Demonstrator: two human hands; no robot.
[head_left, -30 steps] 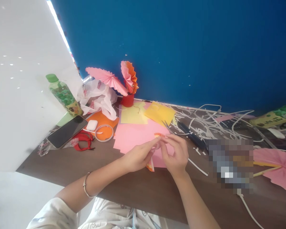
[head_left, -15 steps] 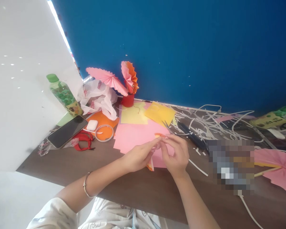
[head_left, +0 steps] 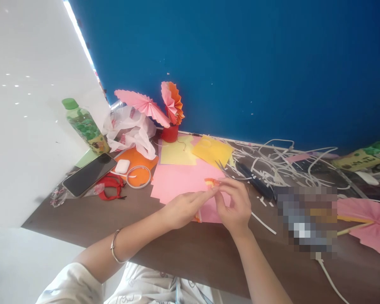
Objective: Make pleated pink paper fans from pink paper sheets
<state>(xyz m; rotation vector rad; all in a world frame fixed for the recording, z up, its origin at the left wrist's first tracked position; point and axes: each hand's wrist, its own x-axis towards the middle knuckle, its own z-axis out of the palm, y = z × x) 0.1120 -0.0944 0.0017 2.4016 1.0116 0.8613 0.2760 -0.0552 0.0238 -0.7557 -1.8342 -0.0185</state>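
Where the brown table (head_left: 183, 257) meets the white wall at the far left, a green-capped drink bottle (head_left: 84, 125) stands upright, with a dark phone (head_left: 89, 174) lying flat in front of it beside a red strap (head_left: 111, 186), a white earbud case (head_left: 122, 166) and a clear tape ring (head_left: 138, 176) on orange paper. Behind these, a crumpled plastic bag (head_left: 129, 128) sits next to a red cup (head_left: 170, 133) holding pleated pink and orange paper fans (head_left: 158, 105). Toward the middle, the left hand (head_left: 180, 208) and right hand (head_left: 236, 207) meet fingertip to fingertip over a pink paper sheet (head_left: 177, 179), both pinched shut on a small pleated orange-and-pink paper strip (head_left: 211, 182); its upper end shows just above the fingertips, and its lower end peeks out under the left hand at the sheet's near edge. Yellow paper sheets (head_left: 193, 151) lie beyond. Just right of the hands, scissors (head_left: 247, 177) rest on the table among a tangle of white paper trimmings (head_left: 281, 162). Farther right lie a blurred-out patch, a white cable (head_left: 331, 276) and a pink paper fan (head_left: 370, 223). A deep blue wall (head_left: 240, 63) rises behind the table.
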